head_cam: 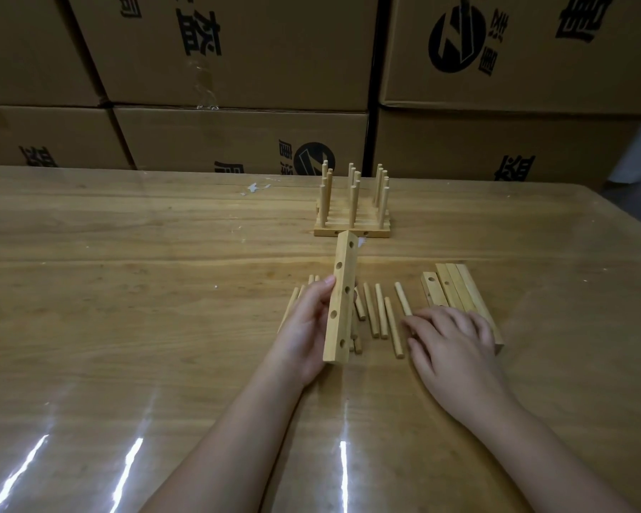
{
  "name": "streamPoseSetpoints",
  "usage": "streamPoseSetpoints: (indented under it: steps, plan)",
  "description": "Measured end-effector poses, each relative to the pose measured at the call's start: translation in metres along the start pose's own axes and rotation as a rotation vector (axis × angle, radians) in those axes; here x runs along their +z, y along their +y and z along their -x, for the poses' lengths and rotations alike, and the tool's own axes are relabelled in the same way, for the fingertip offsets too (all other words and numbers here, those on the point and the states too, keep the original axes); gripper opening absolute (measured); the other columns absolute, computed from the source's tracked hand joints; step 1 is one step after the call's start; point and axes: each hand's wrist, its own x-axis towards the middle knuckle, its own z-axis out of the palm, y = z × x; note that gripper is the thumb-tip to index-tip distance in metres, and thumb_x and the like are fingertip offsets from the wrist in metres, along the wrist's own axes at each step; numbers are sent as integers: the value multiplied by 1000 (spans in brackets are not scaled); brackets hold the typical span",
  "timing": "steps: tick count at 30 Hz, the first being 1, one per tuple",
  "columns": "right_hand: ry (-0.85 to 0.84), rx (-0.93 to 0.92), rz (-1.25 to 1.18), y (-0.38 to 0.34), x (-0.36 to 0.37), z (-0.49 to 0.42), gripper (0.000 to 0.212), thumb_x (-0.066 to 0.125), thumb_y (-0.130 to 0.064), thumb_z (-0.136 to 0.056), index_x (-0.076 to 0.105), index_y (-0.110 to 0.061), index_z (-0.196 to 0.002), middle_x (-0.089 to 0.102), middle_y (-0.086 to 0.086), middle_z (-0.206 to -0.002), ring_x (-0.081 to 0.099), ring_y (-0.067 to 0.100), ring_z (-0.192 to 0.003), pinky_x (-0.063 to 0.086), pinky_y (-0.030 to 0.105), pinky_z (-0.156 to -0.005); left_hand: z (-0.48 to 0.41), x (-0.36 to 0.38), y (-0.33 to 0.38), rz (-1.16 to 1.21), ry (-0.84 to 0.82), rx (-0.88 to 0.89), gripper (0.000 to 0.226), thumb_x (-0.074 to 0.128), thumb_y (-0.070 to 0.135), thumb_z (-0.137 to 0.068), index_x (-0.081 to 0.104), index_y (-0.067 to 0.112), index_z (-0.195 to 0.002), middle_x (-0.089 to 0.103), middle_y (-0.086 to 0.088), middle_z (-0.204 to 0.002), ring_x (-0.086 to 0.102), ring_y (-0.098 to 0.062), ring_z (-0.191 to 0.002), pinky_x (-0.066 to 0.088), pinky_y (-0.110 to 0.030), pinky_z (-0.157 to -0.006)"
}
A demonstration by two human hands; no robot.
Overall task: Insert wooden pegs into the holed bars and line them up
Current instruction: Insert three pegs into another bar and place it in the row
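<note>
Up off the table (126,290), a holed bar (343,301), lengthwise away from the body, far end tipped up toward the back, every hole that shows open. Gripped by the left hand (306,327): thumb pressed on the bar's left face, other fingers wrapped behind it and mostly hidden.

Under it and just to its right, loose pegs (380,314) lying flat on the wood, most pointing roughly away, a few more poking out left of the gripping hand. Beside them the right hand (456,342), palm down, fingers spread and nearly straight, holding nothing. Its fingertips (413,323) down by the near end of one peg; touching it or not, cannot tell.

Partly under that hand, spare bars (456,286) laid side by side and touching, holes showing on the two at the left.

Farther back, just beyond the held bar's far end, finished bars (326,231) packed side by side, with upright pegs (353,205) standing in three lines.

Behind it all, stacked cardboard boxes (237,61) with black printing. Streaks of glare on the glossy tabletop toward the near edge.
</note>
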Motion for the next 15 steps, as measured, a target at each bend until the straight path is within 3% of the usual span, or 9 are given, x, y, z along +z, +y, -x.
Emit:
streamPoseSetpoints:
  steps: [5, 9, 12, 15]
  plan:
    - [84, 7, -27, -2, -1, 0, 20, 67, -13, -80, 71, -18, -99, 65, -1, -101, 56, 24, -106, 35, 48, -100, -1, -1, -1, 3, 12, -1, 29, 54, 32, -81, 65, 9, -94, 66, 1, -71, 63, -7, -59, 51, -20, -53]
    - [132, 62, -58, -3, -4, 1, 11, 73, -13, -75, 64, -18, -79, 62, -2, -82, 58, 23, -89, 38, 39, -90, -2, -3, -2, -36, 30, -23, 33, 55, 34, -80, 66, 9, -98, 65, 2, -73, 62, -7, -61, 51, -20, -55]
    - [219, 81, -157, -3, -6, 0, 14, 69, -10, -77, 58, -17, -81, 58, -5, -79, 55, 19, -81, 38, 35, -83, -4, -5, -2, -53, 46, -21, 32, 54, 36, -82, 69, 11, -96, 61, 1, -77, 56, -8, -64, 49, -20, -57]
    - [354, 119, -495, 0, -6, 0, 12, 60, -9, -85, 57, -15, -95, 54, -13, -84, 54, 12, -81, 41, 31, -78, -6, -7, -3, -41, 46, -23, 34, 56, 37, -83, 68, 10, -99, 61, 0, -78, 55, -8, -62, 47, -19, -51]
